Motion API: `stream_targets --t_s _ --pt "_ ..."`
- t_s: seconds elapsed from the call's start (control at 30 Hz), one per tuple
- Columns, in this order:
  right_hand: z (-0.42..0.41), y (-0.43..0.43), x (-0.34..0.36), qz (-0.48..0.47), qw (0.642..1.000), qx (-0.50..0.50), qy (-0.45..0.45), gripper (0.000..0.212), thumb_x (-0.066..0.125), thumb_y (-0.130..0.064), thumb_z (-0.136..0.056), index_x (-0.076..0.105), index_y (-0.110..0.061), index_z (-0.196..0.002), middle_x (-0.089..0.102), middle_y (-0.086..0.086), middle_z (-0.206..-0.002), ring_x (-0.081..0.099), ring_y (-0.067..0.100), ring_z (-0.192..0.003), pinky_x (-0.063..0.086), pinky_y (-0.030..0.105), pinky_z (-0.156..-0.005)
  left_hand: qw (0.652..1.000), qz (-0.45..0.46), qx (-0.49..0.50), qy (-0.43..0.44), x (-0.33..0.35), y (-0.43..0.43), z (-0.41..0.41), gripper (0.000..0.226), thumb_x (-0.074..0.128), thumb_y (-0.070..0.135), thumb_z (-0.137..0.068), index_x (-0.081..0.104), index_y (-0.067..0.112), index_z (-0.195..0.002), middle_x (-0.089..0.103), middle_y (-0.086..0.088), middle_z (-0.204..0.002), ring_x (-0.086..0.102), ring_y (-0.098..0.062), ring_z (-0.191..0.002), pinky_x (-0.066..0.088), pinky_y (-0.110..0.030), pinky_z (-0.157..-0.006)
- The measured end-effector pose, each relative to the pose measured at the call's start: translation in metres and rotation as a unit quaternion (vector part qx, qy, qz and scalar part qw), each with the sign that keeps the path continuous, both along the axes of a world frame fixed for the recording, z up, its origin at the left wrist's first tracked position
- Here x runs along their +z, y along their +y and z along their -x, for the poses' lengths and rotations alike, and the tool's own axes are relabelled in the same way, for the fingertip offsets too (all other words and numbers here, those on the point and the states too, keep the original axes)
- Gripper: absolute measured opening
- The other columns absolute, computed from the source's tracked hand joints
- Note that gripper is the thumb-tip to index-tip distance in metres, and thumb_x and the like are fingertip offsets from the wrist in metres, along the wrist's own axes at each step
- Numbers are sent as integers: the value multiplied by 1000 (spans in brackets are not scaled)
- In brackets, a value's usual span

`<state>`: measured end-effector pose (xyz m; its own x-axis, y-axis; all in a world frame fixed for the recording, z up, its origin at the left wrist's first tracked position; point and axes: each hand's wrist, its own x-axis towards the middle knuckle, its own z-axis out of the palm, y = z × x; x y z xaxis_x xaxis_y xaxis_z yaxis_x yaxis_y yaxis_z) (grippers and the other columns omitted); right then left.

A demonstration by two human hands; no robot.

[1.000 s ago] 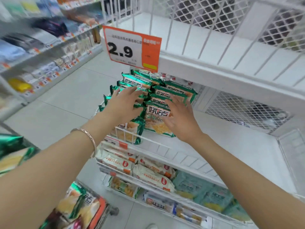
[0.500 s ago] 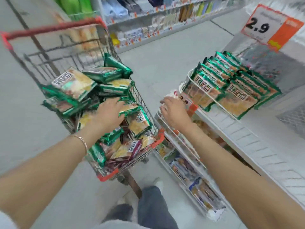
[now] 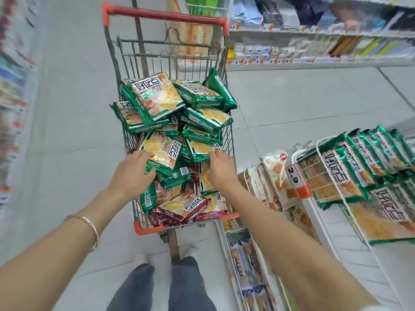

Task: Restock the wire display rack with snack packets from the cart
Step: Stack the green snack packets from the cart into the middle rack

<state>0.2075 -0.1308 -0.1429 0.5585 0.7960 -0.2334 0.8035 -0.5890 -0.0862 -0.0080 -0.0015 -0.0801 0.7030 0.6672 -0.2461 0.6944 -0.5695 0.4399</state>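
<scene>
A wire shopping cart [image 3: 165, 15] with a red handle stands in front of me, heaped with green snack packets [image 3: 155, 97] and a few dark red ones [image 3: 182, 207]. My left hand [image 3: 131, 176] lies on the left edge of a green packet [image 3: 165, 151], fingers on top and thumb under its edge. My right hand [image 3: 222, 168] reaches into the cart's right side, fingertips touching another green packet [image 3: 201, 148]. The white wire display rack [image 3: 331, 140] at the right holds rows of the same green packets [image 3: 350, 173].
An orange 2.9 price tag [image 3: 294, 175] hangs on the rack front. Lower rack tiers hold white and orange packets [image 3: 272, 176]. Store shelves [image 3: 314, 32] line the far side and the left of the aisle. My legs [image 3: 161, 286] stand behind the cart.
My view swung from the rack down to the cart. Both hands left the rack's packets; the left went into the cart first, then the right moved from the rack edge onto a packet.
</scene>
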Motion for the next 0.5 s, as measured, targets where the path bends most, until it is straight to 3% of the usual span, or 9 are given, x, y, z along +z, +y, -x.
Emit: stream_targets --t_s 0.2,0.3,0.37,0.43,0.47,0.5 --pt "-22 33 -35 53 987 120 -91 77 74 -13 -79 37 -14 -147 46 11 -145 41 30 -134 32 48 -114 995 44 77 -44 -8 -14 -14 45 55 22 -98 47 16 -142 44 -4 -149 42 -20 -136 32 -38 -114" --pt "-36 38 -34 35 978 178 -103 62 71 -19 -85 44 -13 -141 56 8 -135 48 28 -127 34 45 -110 989 72 116 -59 -8 -13 -16 43 55 22 -98 49 19 -141 47 -3 -146 47 -19 -131 38 -39 -110" --pt "-41 36 -25 -39 974 203 -91 52 71 -30 -85 55 -11 -131 63 8 -122 56 28 -116 41 44 -100 979 112 155 -71 -4 -9 -17 40 54 21 -98 50 21 -138 53 -5 -136 58 -20 -111 49 -35 -91" --pt "-40 24 -12 -159 959 224 -71 50 80 -33 -74 65 -5 -113 69 9 -102 64 28 -96 49 41 -82 967 143 193 -89 -2 -5 -19 35 52 23 -100 51 21 -135 59 -3 -116 59 -19 -71 50 -31 -63" --pt "-38 15 -9 -220 945 236 -57 51 85 -32 -69 67 -5 -109 70 8 -99 65 26 -91 50 39 -78 963 147 203 -98 -1 -3 -20 33 51 25 -101 52 20 -134 60 -1 -111 56 -18 -62 48 -30 -58" --pt "-35 3 -6 -266 930 250 -43 54 87 -31 -67 66 -7 -111 71 7 -103 65 24 -94 51 38 -80 960 143 213 -111 -1 -1 -20 33 49 28 -102 52 18 -133 61 -1 -113 58 -18 -65 50 -31 -63"
